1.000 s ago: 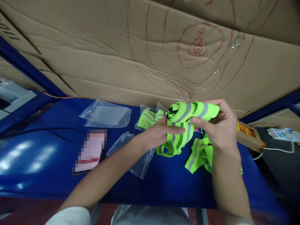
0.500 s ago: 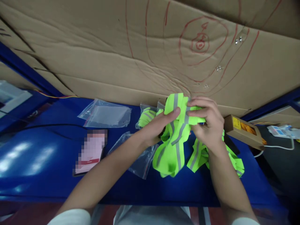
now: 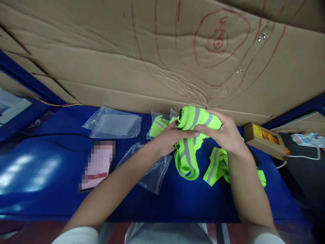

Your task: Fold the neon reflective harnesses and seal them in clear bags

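A bright yellow-green reflective strap [image 3: 196, 117] with grey stripes is bunched into a folded bundle between my hands, over the blue table. My left hand [image 3: 171, 137] grips the bundle from the left, its thumb lying across the front. From the right, my right hand [image 3: 224, 130] wraps round it, thumb also on the front; its other fingers are mostly hidden behind. A loop of the strap hangs below the hands. Another loose reflective strap [image 3: 215, 166] lies on the table, partly under my right forearm. A clear bag with a folded strap [image 3: 157, 126] rests beyond my left hand.
Clear zip bags [image 3: 115, 125] lie at the back left, and another clear bag [image 3: 152, 174] is partly under my left forearm. A phone [image 3: 98, 166] sits to the left. A small cardboard box [image 3: 265, 140] stands at the right. A cardboard wall [image 3: 101, 61] rises behind the table [image 3: 45, 189].
The strap's flat upper layers have been folded over into a thicker, rounder bundle. My right hand has shifted its grip round the bundle's right end, and the hanging loop is shorter.
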Motion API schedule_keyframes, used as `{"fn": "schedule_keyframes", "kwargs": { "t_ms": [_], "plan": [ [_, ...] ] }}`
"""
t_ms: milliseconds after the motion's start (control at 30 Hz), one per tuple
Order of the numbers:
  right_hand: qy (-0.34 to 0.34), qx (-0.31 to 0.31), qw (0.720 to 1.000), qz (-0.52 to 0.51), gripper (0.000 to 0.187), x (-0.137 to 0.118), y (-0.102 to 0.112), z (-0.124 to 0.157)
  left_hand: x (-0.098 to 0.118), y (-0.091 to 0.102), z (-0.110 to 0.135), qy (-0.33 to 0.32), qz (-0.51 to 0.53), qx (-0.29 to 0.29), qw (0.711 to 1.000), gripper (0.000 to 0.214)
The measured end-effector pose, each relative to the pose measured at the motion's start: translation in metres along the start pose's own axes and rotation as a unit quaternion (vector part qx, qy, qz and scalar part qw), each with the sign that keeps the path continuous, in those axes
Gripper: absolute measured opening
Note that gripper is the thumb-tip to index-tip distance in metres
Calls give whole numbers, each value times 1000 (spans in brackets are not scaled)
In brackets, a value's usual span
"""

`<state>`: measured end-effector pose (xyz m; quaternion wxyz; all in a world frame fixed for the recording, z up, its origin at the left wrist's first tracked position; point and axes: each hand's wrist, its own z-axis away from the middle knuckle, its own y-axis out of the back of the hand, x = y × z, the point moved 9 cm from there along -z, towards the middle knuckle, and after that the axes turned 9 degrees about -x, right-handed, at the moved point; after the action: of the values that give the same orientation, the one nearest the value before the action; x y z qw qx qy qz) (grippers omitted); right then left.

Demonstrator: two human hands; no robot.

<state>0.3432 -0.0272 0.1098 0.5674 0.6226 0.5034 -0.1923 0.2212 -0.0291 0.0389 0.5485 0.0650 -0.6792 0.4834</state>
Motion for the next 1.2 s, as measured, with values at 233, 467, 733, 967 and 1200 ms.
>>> {"fn": "schedule_keyframes", "kwargs": {
  "t_ms": [233,467,733,967,1200],
  "plan": [
    [113,116,979,124,27,-36,8,12,-3,-5,-5,-21,85,-17,996,36],
    [208,118,957,162,30,-52,9,20,-25,-19,-6,5,61,-52,997,48],
    [281,70,932,217,28,-55,5,20,-13,-26,5,11,13,-108,994,37],
    [253,17,923,289,39,-79,-4,28,9,-32,19,-19,42,-112,993,60],
    [156,-220,955,123,65,-52,12,30,-1,-43,14,22,11,-137,990,35]
  ]
}}
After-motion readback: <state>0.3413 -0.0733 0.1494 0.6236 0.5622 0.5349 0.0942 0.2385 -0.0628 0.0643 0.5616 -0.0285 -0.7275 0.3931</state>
